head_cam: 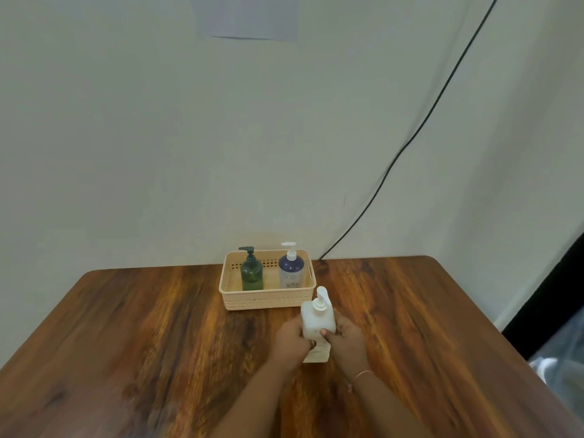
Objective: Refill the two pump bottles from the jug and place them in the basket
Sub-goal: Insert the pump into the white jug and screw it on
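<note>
The two pump bottles, a green bottle and a blue bottle, are seen standing upright inside the basket at the far edge of the surface, the green one to the left and the blue one to the right, a little apart. It is judged that the placing step is finished, and that only the jug is in hand now. This white container, which carries a pump top of its own, is held upright just in front of the basket's right corner, with its base on or very near the surface.

The left hand and the right hand are both closed around its lower body, one from each side; the fingers of the right hand are pressed on its front. Both forearms are stretched forward from the bottom of the view. For the next move, the jug probably needs only to be set down and released.
</note>
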